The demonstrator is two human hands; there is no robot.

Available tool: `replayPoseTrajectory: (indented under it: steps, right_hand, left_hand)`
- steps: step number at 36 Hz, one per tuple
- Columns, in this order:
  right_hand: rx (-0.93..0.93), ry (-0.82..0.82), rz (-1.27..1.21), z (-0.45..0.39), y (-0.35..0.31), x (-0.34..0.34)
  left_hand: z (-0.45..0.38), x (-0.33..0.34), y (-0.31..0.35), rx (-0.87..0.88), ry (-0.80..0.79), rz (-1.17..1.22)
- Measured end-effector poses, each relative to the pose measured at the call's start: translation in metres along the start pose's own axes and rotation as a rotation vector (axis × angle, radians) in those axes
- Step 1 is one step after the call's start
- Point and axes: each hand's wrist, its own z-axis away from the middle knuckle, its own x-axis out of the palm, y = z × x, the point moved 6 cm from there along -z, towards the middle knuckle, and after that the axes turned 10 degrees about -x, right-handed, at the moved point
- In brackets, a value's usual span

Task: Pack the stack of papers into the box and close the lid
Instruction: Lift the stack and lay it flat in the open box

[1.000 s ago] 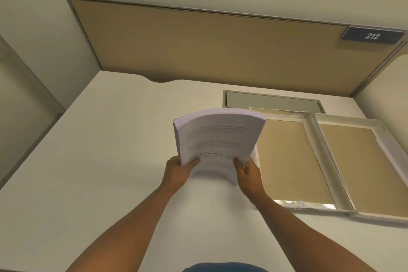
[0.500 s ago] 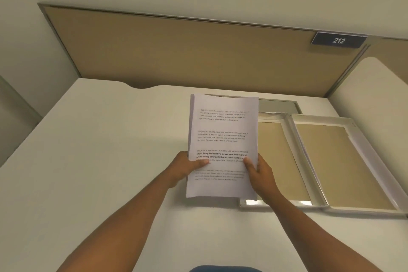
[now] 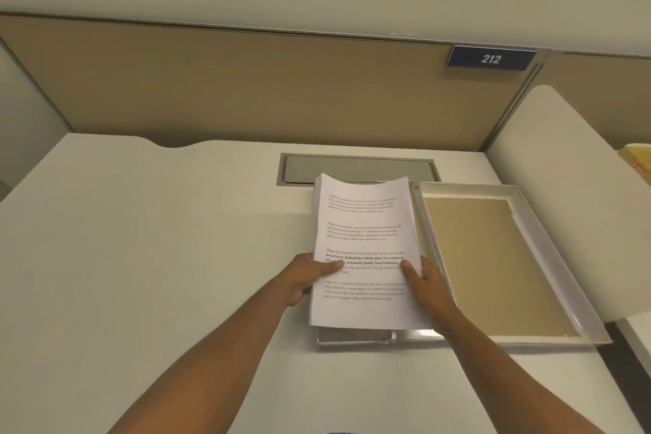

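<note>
A thick stack of printed white papers (image 3: 366, 240) is held flat over the left half of an open white box (image 3: 355, 336), hiding most of that half. My left hand (image 3: 306, 275) grips the stack's left edge, thumb on top. My right hand (image 3: 424, 280) grips its right edge, thumb on top. The box's other half, the lid (image 3: 542, 250), lies open to the right with a tan lining.
The box lies on a white desk (image 3: 141, 257). A grey recessed flap (image 3: 355, 169) sits in the desk behind the box. A tan partition with a "212" sign (image 3: 491, 59) stands at the back. A second white surface rises at the right.
The stack, held upright and bent a second ago, has been laid flat and carried to the right over the left half of the box. Both hands kept their grip.
</note>
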Motion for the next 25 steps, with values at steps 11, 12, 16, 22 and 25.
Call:
replayPoseTrajectory:
  steps: [11,12,16,22,25]
  right_hand:
    - [0.098,-0.037,0.116,-0.028,0.027,-0.017]
    - [0.105,-0.046,0.128,-0.03,0.029,-0.016]
    - [0.124,-0.066,0.143,-0.039,0.035,-0.01]
    - [0.128,-0.098,0.224,-0.054,0.041,-0.011]
    - [0.114,-0.096,0.309,-0.059,0.043,-0.014]
  left_hand:
    - [-0.04,0.03,-0.008,-0.121,0.208,0.105]
    - [-0.041,0.031,-0.01,-0.121,0.232,0.129]
    - [-0.047,0.035,-0.012,-0.077,0.291,0.178]
    - [-0.043,0.037,-0.009,-0.008,0.471,-0.107]
    - [-0.04,0.041,-0.003,-0.012,0.565,-0.409]
